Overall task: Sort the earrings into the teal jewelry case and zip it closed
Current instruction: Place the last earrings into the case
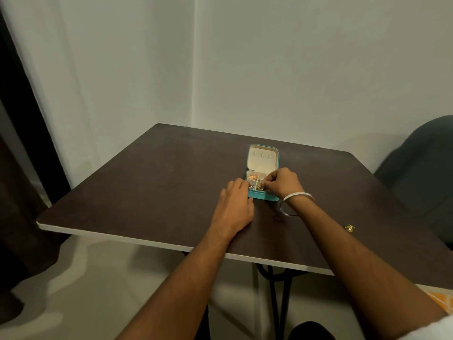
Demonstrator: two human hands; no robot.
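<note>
The teal jewelry case (262, 195) lies open on the dark table (152, 182), its cream lid (262, 158) tipped back. Its cream compartments hold small gold and silver earrings (252, 177). My left hand (235, 204) rests against the case's left side, fingers at the front left compartment. My right hand (282, 182), with a silver bangle on the wrist, has its fingertips pinched over the front right compartment; whether they pinch an earring is too small to tell. One gold earring (349, 227) lies loose on the table to the right.
The table's white front edge (137, 239) runs close to me. A dark chair (426, 168) stands at the right behind the table. White walls meet in a corner behind, and a dark curtain (17, 143) hangs at the left.
</note>
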